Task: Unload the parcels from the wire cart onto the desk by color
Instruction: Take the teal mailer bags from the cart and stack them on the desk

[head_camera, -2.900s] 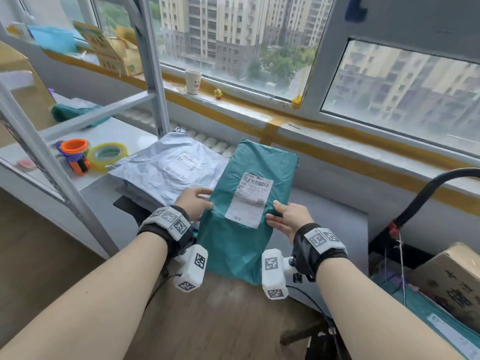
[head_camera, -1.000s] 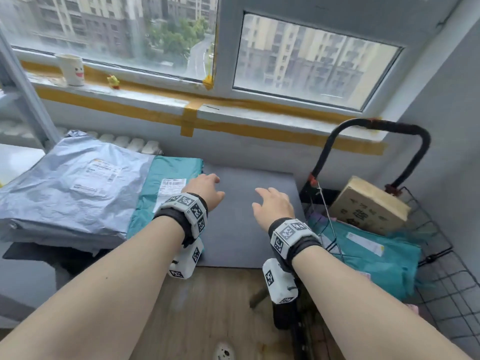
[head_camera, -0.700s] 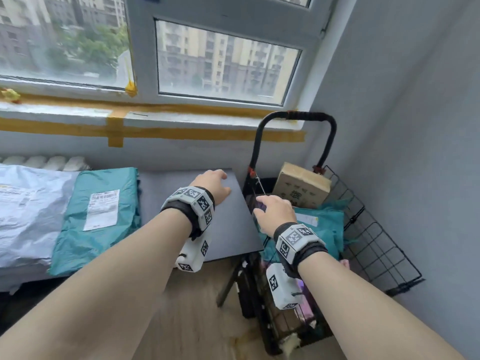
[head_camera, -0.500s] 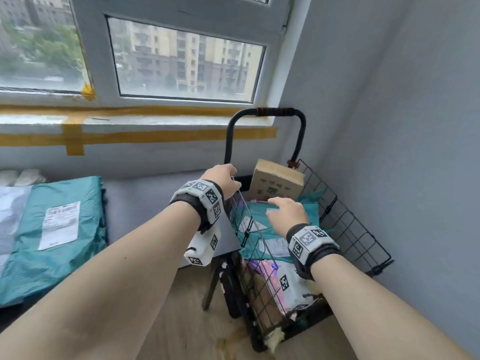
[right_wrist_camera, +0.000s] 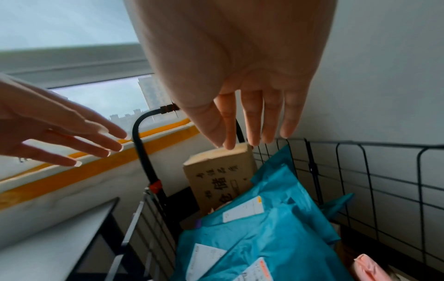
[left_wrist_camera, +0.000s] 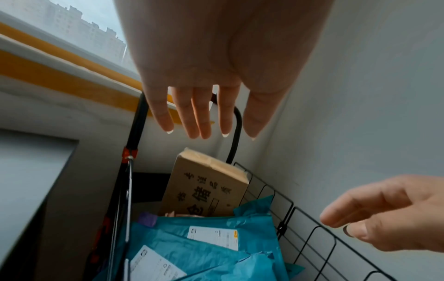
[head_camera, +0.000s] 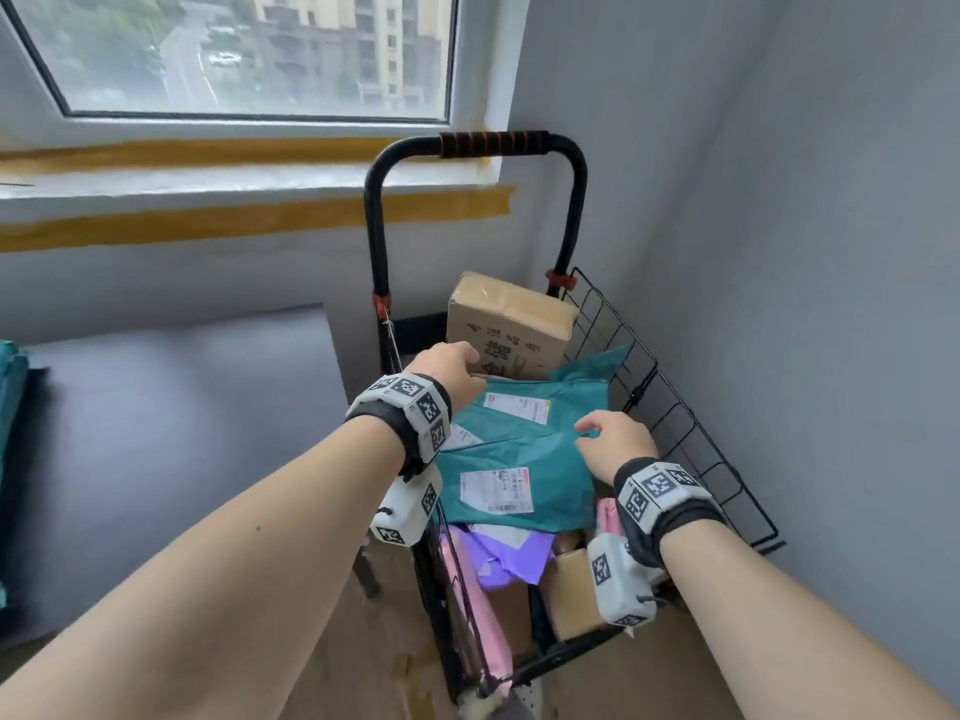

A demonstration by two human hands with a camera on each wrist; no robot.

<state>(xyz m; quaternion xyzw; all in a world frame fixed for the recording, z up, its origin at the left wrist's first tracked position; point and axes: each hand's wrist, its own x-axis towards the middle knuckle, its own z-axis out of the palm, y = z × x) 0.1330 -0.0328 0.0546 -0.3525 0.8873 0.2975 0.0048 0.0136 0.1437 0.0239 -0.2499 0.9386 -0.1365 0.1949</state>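
I'm holding my left hand [head_camera: 451,370] and right hand [head_camera: 618,445], fingers spread and gripping nothing, above teal parcels [head_camera: 524,459] at frame centre, in the wire cart [head_camera: 691,433].

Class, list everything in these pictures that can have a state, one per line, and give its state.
left hand: open, fingers straight, above the teal parcels, holding nothing.
right hand: open, over the teal parcels, holding nothing.
wire cart: loaded, not yet emptied.
teal parcels: lying on top of the load, overlapping.
cardboard box: closed, leaning at the handle end.
window: shut.
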